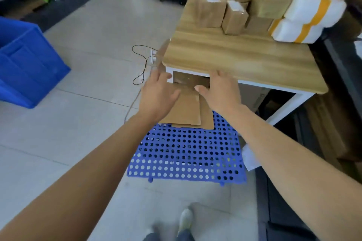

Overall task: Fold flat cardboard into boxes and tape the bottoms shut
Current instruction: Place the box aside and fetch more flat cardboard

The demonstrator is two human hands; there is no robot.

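Observation:
A stack of flat brown cardboard sheets [188, 109] lies on a blue perforated mat [186, 154] on the floor, partly under the wooden table [235, 55]. My left hand [158, 94] hovers over the stack's left side with fingers spread and straight. My right hand [221, 90] reaches over the stack's right side, fingers extended toward the table's underside. Neither hand grips anything. Whether the palms touch the cardboard I cannot tell.
Several taped brown boxes [235, 15] and white-and-yellow wrapped bundles [309, 17] crowd the table's far half. A blue plastic crate [25, 64] stands at left. A thin cable [145, 64] loops on the tiled floor. Dark shelving runs along the right.

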